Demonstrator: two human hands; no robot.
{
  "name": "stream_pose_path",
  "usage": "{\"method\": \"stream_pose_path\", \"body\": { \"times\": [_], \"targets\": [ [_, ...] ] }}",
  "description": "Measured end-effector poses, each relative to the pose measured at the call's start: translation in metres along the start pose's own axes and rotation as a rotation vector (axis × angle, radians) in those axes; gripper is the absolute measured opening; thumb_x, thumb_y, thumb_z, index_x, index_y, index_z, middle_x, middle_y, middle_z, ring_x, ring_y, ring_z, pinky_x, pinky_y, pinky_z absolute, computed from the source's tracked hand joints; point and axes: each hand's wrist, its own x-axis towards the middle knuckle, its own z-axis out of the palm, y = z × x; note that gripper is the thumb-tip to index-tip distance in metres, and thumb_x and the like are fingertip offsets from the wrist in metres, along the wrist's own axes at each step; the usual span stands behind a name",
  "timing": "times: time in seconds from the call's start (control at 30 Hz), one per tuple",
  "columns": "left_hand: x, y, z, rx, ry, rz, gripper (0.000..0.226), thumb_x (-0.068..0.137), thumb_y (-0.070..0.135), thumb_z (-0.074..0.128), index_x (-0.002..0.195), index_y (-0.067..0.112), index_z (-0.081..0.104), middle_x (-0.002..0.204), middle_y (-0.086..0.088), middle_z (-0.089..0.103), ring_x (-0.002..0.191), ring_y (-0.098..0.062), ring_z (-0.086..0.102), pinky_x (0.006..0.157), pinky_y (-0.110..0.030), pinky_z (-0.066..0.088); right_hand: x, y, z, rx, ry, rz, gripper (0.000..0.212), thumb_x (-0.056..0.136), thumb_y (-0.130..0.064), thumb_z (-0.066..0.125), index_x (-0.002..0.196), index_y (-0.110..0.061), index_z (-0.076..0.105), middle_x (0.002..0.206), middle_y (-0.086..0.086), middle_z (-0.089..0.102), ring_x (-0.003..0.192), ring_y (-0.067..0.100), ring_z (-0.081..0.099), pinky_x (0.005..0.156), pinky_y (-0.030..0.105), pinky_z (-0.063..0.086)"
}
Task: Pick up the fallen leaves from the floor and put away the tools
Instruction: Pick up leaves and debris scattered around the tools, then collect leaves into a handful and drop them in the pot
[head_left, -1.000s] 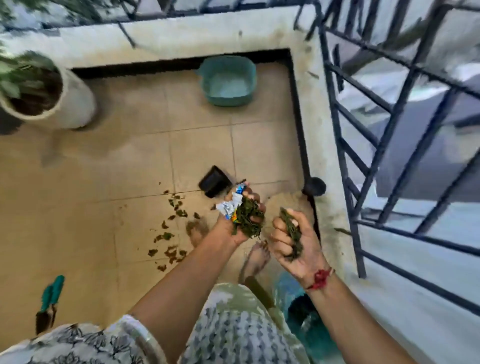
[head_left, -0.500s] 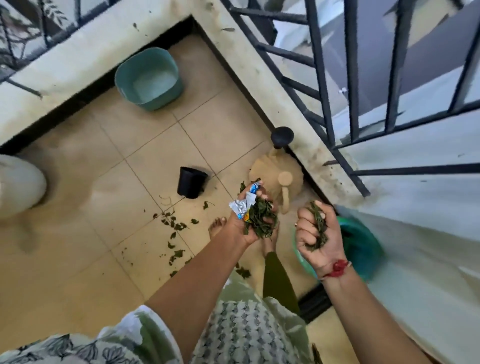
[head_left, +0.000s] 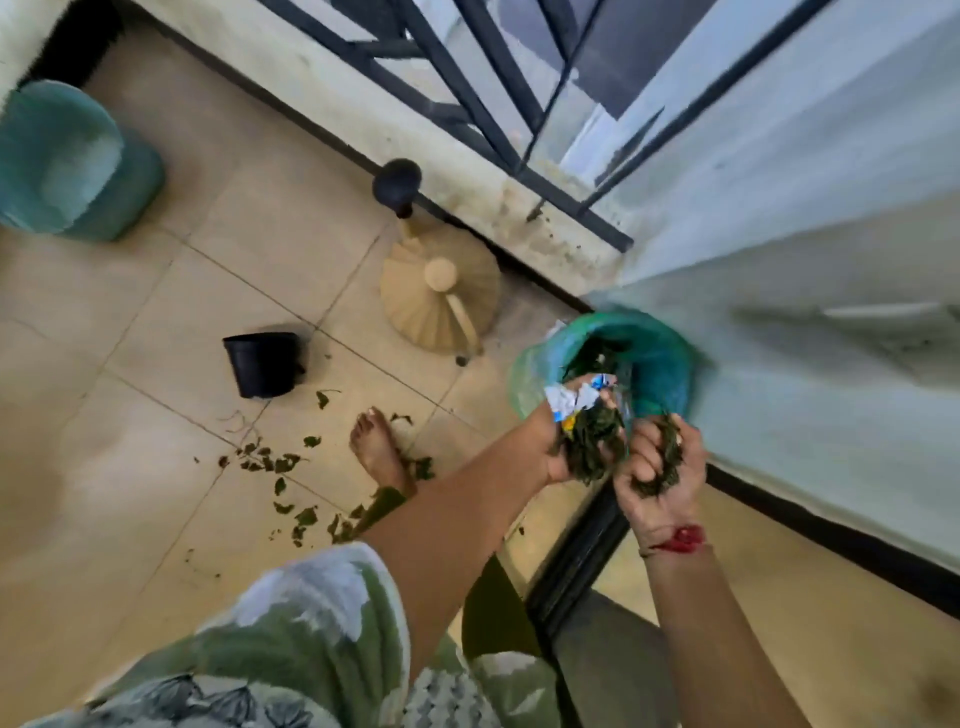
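My left hand (head_left: 563, 447) grips a bunch of green leaves (head_left: 592, 441) together with a crumpled white and blue wrapper (head_left: 571, 400). Beside it, my right hand (head_left: 657, 467) clutches a smaller clump of leaves (head_left: 670, 452). Both hands hover just in front of a green bag-lined bin (head_left: 649, 358) that stands against the pale wall and holds some leaves. Several fallen leaves (head_left: 280, 462) lie scattered on the beige tiles around my bare foot (head_left: 376, 452).
A small black pot (head_left: 265, 364) lies tipped on the floor. A tan watering can (head_left: 441, 296) with a black rose (head_left: 397, 179) stands by the ledge under the railing (head_left: 467, 104). A teal tub (head_left: 72, 161) sits far left.
My view has swung right and the bin has come into full sight. Both hands, still holding leaves, have moved to the bin's near edge.
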Motion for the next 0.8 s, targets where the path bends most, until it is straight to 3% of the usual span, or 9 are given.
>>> {"method": "stream_pose_path", "body": {
  "times": [0.1, 0.17, 0.27, 0.33, 0.43, 0.5, 0.63, 0.73, 0.8],
  "targets": [
    [0.039, -0.027, 0.017, 0.018, 0.021, -0.032, 0.058, 0.102, 0.031, 0.028, 0.054, 0.012, 0.056, 0.042, 0.001, 0.054, 0.046, -0.014, 0.054, 0.044, -0.018, 0.044, 0.001, -0.020, -0.034, -0.099, 0.314, -0.097, 0.030, 0.064, -0.018, 0.071, 0.055, -0.019, 0.042, 0.047, -0.007, 0.029, 0.032, 0.005, 0.025, 0.029, 0.016, 0.023],
    [0.064, -0.038, 0.025, -0.008, 0.070, -0.030, 0.064, 0.100, 0.033, 0.033, 0.045, 0.012, 0.057, 0.043, -0.001, 0.055, 0.037, -0.014, 0.055, 0.038, -0.015, 0.042, 0.006, -0.032, -0.045, -0.123, 0.472, -0.153, 0.030, 0.066, -0.020, 0.067, 0.055, -0.023, 0.039, 0.044, -0.009, 0.033, 0.029, 0.003, 0.026, 0.026, 0.014, 0.021],
    [0.094, -0.046, 0.036, -0.030, 0.126, -0.041, 0.035, 0.093, 0.033, 0.049, 0.088, 0.006, 0.070, 0.075, -0.010, 0.071, 0.061, -0.020, 0.068, 0.045, -0.024, 0.053, 0.023, -0.050, -0.065, -0.190, 0.655, -0.156, 0.037, 0.091, -0.025, 0.047, 0.055, -0.024, 0.042, 0.042, -0.009, 0.035, 0.030, 0.004, 0.028, 0.030, 0.014, 0.021],
    [0.116, -0.053, 0.037, 0.014, 0.206, -0.028, 0.041, 0.083, 0.032, 0.056, 0.114, 0.005, 0.064, 0.097, -0.013, 0.067, 0.079, -0.026, 0.066, 0.054, -0.031, 0.057, 0.038, -0.060, -0.076, -0.262, 0.706, -0.142, 0.033, 0.096, -0.030, 0.043, 0.064, -0.024, 0.044, 0.043, -0.009, 0.042, 0.031, 0.004, 0.036, 0.033, 0.012, 0.026],
    [0.128, -0.058, 0.047, -0.071, 0.140, -0.037, 0.051, 0.092, 0.060, 0.037, 0.104, 0.016, 0.058, 0.089, -0.008, 0.065, 0.073, -0.024, 0.065, 0.066, -0.026, 0.055, 0.055, -0.070, -0.090, -0.322, 0.718, -0.073, 0.024, 0.098, -0.033, 0.043, 0.090, -0.019, 0.060, 0.065, -0.004, 0.066, 0.049, 0.009, 0.062, 0.042, 0.015, 0.047],
    [0.124, -0.053, 0.053, -0.081, 0.112, -0.068, 0.067, 0.088, 0.071, 0.032, 0.104, 0.014, 0.063, 0.090, -0.012, 0.069, 0.078, -0.024, 0.068, 0.077, -0.031, 0.053, 0.061, -0.074, -0.095, -0.309, 0.702, -0.040, 0.026, 0.100, -0.030, 0.038, 0.097, -0.016, 0.060, 0.078, 0.001, 0.069, 0.061, 0.012, 0.066, 0.043, 0.018, 0.049],
    [0.121, -0.053, 0.053, -0.118, 0.172, -0.077, 0.089, 0.079, 0.080, 0.039, 0.127, 0.008, 0.057, 0.130, -0.015, 0.056, 0.119, -0.031, 0.052, 0.100, -0.048, 0.037, 0.059, -0.081, -0.086, -0.270, 0.683, -0.037, 0.025, 0.100, -0.028, 0.041, 0.084, -0.014, 0.055, 0.089, 0.006, 0.061, 0.077, 0.017, 0.059, 0.056, 0.024, 0.054],
    [0.119, -0.052, 0.055, -0.094, 0.242, -0.070, 0.088, 0.082, 0.077, 0.037, 0.135, 0.008, 0.050, 0.139, -0.012, 0.050, 0.128, -0.029, 0.046, 0.104, -0.044, 0.034, 0.061, -0.088, -0.091, -0.241, 0.693, -0.020, 0.026, 0.101, -0.027, 0.040, 0.093, -0.008, 0.056, 0.106, 0.011, 0.060, 0.097, 0.021, 0.058, 0.095, 0.032, 0.047],
    [0.121, -0.053, 0.054, -0.079, 0.299, -0.046, 0.077, 0.089, 0.067, 0.040, 0.136, 0.006, 0.048, 0.137, -0.011, 0.052, 0.127, -0.027, 0.048, 0.100, -0.041, 0.038, 0.062, -0.091, -0.093, -0.281, 0.724, 0.014, 0.026, 0.101, -0.022, 0.038, 0.106, -0.003, 0.055, 0.107, 0.009, 0.056, 0.107, 0.023, 0.052, 0.102, 0.034, 0.041]
  ]
}}
